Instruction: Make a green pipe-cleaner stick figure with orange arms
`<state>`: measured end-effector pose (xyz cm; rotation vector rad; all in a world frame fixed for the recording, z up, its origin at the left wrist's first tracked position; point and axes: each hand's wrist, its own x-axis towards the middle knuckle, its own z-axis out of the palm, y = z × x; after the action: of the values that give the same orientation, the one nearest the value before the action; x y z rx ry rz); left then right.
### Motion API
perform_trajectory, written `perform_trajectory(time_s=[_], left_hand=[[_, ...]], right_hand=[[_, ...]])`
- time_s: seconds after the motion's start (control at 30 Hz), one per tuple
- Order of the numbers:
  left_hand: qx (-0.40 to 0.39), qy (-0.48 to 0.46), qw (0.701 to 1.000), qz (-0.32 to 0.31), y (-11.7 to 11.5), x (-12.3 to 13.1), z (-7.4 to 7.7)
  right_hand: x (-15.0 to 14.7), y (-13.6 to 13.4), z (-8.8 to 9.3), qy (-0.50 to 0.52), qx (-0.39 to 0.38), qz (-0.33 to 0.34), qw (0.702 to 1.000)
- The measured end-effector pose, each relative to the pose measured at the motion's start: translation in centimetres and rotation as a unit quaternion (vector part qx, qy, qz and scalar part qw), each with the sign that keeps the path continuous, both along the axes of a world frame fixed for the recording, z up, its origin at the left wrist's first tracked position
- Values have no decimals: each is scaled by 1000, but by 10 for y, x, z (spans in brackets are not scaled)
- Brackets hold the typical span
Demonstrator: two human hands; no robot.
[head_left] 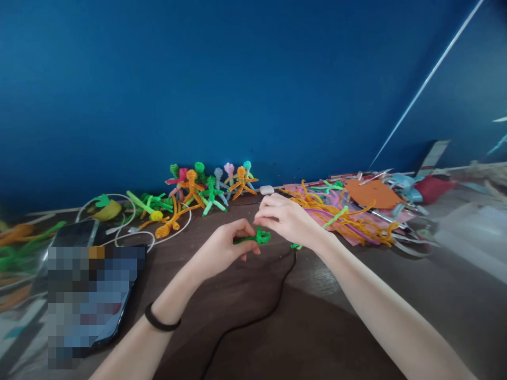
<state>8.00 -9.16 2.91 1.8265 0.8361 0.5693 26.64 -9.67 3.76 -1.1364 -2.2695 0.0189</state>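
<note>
Two hands close together. Left hand [222, 247] pinches a green pipe cleaner [262, 236]; right hand [287, 217] bunched just above, grip unclear. Probably mid-shaping; next move likely wants a steady left hold. Small dolls [212, 194] stand beyond both.

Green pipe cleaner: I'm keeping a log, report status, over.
Left hand pinching green pipe cleaner. Right hand at its upper edge, grip unclear. Black cable nearby, not between hands.
</note>
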Motion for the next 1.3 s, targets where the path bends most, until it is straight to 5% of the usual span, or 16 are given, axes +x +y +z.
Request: perform_trajectory(time_s=[0.2, 0.43, 0.77, 1.0, 1.3], left_hand=[[-81, -102, 991, -2, 4, -1, 1], [-100, -157, 982, 17, 1, -1, 7], [-38, -160, 986, 39, 3, -3, 4], [2, -186, 976, 110, 7, 0, 2], [32, -168, 975, 139, 10, 0, -5]], right_hand=[[-2, 2, -2, -14, 59, -14, 998], [-10, -4, -3, 151, -67, 35, 986], [-12, -5, -5, 179, -140, 28, 973], [-15, -6, -4, 166, -114, 62, 978], [-17, -8, -4, 119, -50, 22, 991]])
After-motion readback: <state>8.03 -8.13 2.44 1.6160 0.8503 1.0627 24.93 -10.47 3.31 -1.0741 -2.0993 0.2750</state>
